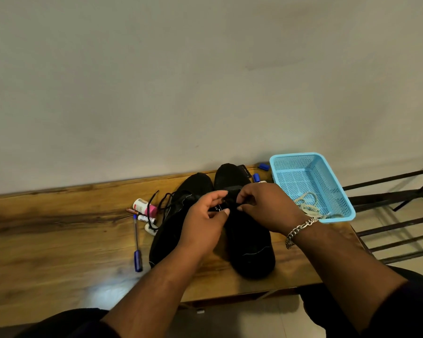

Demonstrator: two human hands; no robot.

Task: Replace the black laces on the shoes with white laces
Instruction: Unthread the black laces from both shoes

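Two black fabric shoes (244, 240) sit side by side on the wooden bench (59, 240), toes toward the wall. Both hands, left (205, 215) and right (261, 206), pinch the right shoe's black lace (230, 200) with curled fingers (220, 195), apparently loosening it.

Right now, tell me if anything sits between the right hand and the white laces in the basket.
Nothing visible does. The white laces lie loose in the blue basket, just right of the right hand; only the basket's low near wall separates them, and it is open-topped.
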